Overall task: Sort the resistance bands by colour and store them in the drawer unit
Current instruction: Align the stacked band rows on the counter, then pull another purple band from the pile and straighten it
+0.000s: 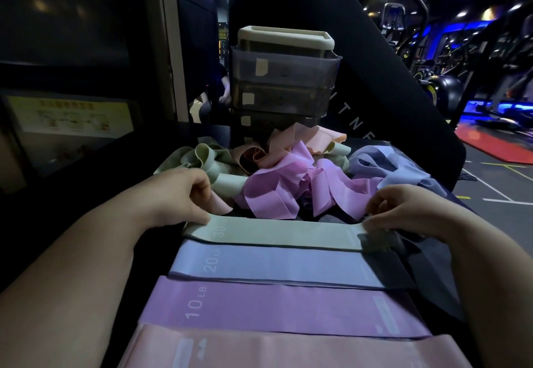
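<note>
- Our left hand (184,194) and right hand (403,209) each pinch one end of the green band (274,233), flat on the dark table (202,136) (a loose pile (277,191) lies behind).
- The drawer unit (284,79) stands behind that.
- Around us: dim, blue-lit room, gym machines (393,18).

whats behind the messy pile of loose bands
A drawer unit of smoky translucent drawers with pale labels stands behind the pile of loose bands. The pile covers its lowest part, and what the drawers hold cannot be made out.
</note>
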`<state>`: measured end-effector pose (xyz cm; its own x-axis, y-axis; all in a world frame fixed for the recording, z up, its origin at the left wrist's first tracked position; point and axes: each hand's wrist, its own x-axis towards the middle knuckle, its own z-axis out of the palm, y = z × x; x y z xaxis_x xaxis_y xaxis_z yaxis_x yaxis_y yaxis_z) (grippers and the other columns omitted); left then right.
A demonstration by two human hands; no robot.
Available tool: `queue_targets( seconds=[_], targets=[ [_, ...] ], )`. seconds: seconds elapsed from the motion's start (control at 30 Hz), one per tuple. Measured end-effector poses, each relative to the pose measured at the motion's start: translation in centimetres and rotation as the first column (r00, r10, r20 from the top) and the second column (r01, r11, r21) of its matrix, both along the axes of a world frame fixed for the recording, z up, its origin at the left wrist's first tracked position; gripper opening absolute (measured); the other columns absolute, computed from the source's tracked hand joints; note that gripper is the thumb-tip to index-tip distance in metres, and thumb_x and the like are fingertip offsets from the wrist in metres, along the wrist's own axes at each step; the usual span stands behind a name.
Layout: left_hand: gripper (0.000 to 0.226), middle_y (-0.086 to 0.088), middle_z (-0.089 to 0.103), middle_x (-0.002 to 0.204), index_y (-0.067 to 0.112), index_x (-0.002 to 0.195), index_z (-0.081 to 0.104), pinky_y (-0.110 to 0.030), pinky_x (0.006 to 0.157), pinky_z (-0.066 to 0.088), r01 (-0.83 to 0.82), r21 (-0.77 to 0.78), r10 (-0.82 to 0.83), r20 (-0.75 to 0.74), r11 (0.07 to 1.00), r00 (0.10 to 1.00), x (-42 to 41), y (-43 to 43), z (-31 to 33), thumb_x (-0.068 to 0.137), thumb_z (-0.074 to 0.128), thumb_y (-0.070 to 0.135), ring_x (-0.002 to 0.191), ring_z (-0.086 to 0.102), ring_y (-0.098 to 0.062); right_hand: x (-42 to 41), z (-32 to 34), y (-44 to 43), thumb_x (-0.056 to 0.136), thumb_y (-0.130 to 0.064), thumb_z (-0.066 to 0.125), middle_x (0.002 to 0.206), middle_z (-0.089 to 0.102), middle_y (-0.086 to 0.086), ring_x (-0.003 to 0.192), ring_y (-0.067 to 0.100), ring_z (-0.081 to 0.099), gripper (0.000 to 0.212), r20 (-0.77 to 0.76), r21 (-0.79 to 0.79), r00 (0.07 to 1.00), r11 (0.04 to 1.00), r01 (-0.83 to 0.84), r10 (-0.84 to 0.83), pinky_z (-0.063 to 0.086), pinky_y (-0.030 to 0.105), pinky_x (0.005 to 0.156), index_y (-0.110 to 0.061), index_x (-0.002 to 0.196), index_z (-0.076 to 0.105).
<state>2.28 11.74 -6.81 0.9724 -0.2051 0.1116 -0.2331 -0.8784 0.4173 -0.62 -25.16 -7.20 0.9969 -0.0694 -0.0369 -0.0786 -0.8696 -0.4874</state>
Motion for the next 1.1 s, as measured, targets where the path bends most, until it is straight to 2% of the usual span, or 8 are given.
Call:
queue_targets(
  seconds=[0.13,0.3,0.5,0.67,0.8,0.9,1.0,1.1],
  targets=[
    [0.026,0.007,0.062,0.073,0.027,0.070,0.057,-0.022,0.058,0.041,0.023,-0.130,-0.007,0.121,0.991,0.993,-0.3,-2.0,-0.2,0.068,0.083,0.024,0.070,0.058,-0.006,0.9,-0.3,0.7,0.071,-0.036,0.078,0.067,0.066,-0.009,0.065,0.009,0.059,0.016,0.230,-0.036,0.967,0.992,0.124,-0.112,0.044,0.028,0.059,-0.025,0.074,0.067],
    [0.019,0.015,0.058,0.071,0.035,0.077,0.058,-0.016,0.059,0.036,0.184,-0.068,-0.168,0.190,0.981,0.967,-0.3,-4.4,-1.1,0.081,0.070,0.023,0.065,0.053,0.002,1.4,-0.6,1.5,0.074,-0.035,0.073,0.080,0.064,-0.011,0.074,0.010,0.057,0.012,0.403,-0.063,0.904,0.981,0.186,-0.145,0.038,0.025,0.058,-0.028,0.081,0.065],
    [0.011,0.016,0.061,0.078,0.034,0.086,0.064,-0.025,0.073,0.049,0.212,-0.023,-0.201,0.233,0.977,0.951,-0.1,-5.2,-1.6,0.082,0.068,0.024,0.077,0.057,-0.004,1.5,-0.8,2.1,0.074,-0.039,0.074,0.099,0.061,-0.009,0.085,0.014,0.055,0.034,0.316,-0.165,0.940,0.968,0.192,-0.132,0.035,0.025,0.058,-0.031,0.106,0.065],
    [0.012,0.021,0.059,0.077,0.037,0.085,0.063,-0.032,0.074,0.052,0.262,-0.058,-0.241,0.245,0.963,0.939,-0.3,-5.6,-1.9,0.081,0.069,0.028,0.077,0.057,0.000,1.5,-0.8,2.1,0.062,-0.044,0.080,0.077,0.065,-0.011,0.070,0.010,0.058,0.027,0.196,-0.196,0.968,0.960,0.198,-0.159,0.040,0.027,0.054,-0.030,0.080,0.065],
    [0.011,0.020,0.060,0.081,0.038,0.088,0.063,-0.037,0.075,0.053,0.307,-0.085,-0.277,0.255,0.948,0.927,-0.6,-5.9,-2.2,0.081,0.069,0.032,0.079,0.058,-0.003,1.1,-0.4,2.4,0.079,-0.037,0.071,0.062,0.060,-0.006,0.059,0.010,0.052,0.017,0.249,-0.248,0.966,0.959,0.138,-0.074,0.038,0.026,0.053,-0.021,0.074,0.067],
    [0.010,0.017,0.063,0.084,0.037,0.090,0.064,-0.032,0.074,0.052,0.312,-0.124,-0.274,0.252,0.942,0.928,-0.7,-6.1,-2.1,0.081,0.068,0.036,0.079,0.058,-0.003,1.0,0.0,2.7,0.079,-0.030,0.074,0.065,0.060,-0.009,0.058,0.006,0.051,0.012,0.341,-0.070,0.939,0.995,0.064,-0.036,0.037,0.024,0.054,-0.022,0.076,0.066],
    [0.017,0.016,0.066,0.087,0.037,0.097,0.067,-0.015,0.068,0.046,0.335,-0.238,-0.286,0.217,0.912,0.933,-1.1,-6.5,-1.8,0.083,0.070,0.029,0.079,0.057,-0.002,0.6,0.6,3.5,0.078,-0.019,0.077,0.063,0.059,-0.007,0.052,-0.002,0.049,0.015,0.395,0.207,0.918,0.973,-0.102,0.012,0.036,0.012,0.051,-0.023,0.072,0.064],
    [0.025,0.018,0.068,0.090,0.041,0.103,0.064,-0.010,0.069,0.045,0.364,-0.296,-0.313,0.204,0.883,0.927,-1.6,-7.0,-1.5,0.084,0.071,0.027,0.083,0.059,-0.001,-0.1,1.1,4.5,0.079,-0.011,0.076,0.071,0.063,-0.009,0.060,-0.005,0.051,0.019,0.459,0.259,0.880,0.928,-0.268,0.126,0.040,0.008,0.060,-0.025,0.075,0.064]
  ],
)
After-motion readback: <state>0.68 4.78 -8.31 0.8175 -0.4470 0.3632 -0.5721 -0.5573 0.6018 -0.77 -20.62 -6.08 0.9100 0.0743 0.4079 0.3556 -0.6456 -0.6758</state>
